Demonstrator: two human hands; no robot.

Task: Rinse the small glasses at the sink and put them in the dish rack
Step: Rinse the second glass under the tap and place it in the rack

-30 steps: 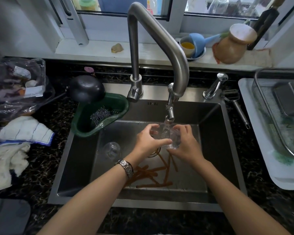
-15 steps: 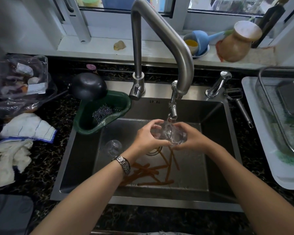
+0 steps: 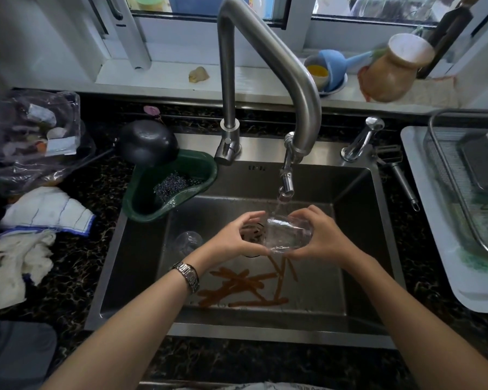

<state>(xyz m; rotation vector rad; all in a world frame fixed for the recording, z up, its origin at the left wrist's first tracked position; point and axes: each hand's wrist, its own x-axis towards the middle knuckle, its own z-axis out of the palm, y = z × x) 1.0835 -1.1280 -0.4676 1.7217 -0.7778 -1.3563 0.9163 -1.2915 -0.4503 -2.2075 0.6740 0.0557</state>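
Observation:
A small clear glass [image 3: 289, 234] lies on its side between both hands, under the running water from the faucet spout [image 3: 285, 184]. My right hand [image 3: 326, 235] grips its base end. My left hand [image 3: 237, 237], with a metal watch on the wrist, touches its open rim. A second small glass [image 3: 188, 241] stands on the sink floor at the left. The steel sink [image 3: 358, 220] holds both. The wire dish rack [image 3: 462, 175] sits at the far right on a white tray.
Orange strips [image 3: 245, 288] lie on the sink floor near the drain. A green corner strainer [image 3: 200, 175] with a steel scrubber hangs at the sink's back left, a black ladle [image 3: 147, 142] beside it. Cloths [image 3: 45, 209] lie on the left counter, a peeler [image 3: 397, 175] right of the sink.
The glass has tipped further onto its side under the stream, and both hands have shifted slightly around it. The glass on the sink floor has stayed put.

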